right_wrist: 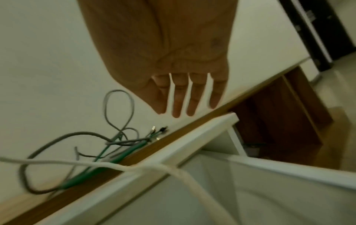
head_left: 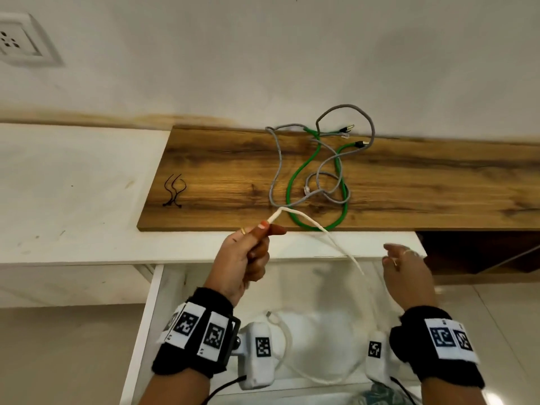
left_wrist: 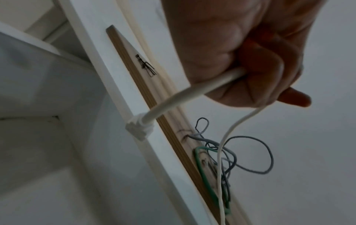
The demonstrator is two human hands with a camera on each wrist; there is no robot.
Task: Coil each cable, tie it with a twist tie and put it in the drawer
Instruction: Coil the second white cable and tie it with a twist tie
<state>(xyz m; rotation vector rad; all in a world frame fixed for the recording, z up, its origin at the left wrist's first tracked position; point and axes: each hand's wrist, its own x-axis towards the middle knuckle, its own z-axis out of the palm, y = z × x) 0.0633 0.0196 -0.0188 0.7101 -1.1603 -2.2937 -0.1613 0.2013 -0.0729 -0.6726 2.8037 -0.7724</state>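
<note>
My left hand (head_left: 254, 252) (left_wrist: 256, 64) grips a white cable (head_left: 344, 252) (left_wrist: 192, 89) in its fist near one end; the white plug (left_wrist: 139, 129) sticks out below the fist. The cable loops over the wooden board's front edge and hangs down into the open white drawer (head_left: 152, 302) (right_wrist: 289, 167). My right hand (head_left: 406, 270) (right_wrist: 183, 94) hovers with fingers straight, holding nothing, just right of the white cable (right_wrist: 134, 167). A grey cable (head_left: 276, 162) (right_wrist: 119, 106) and a green cable (head_left: 298, 173) (right_wrist: 115, 158) lie tangled on the board. Dark twist ties (head_left: 174, 190) (left_wrist: 146, 65) lie at its left end.
The wooden board (head_left: 409, 182) runs along a white wall. A white counter (head_left: 73, 185) lies left of it. A dark open shelf (head_left: 479, 249) sits under the board at right. A wall socket (head_left: 17, 39) is at upper left.
</note>
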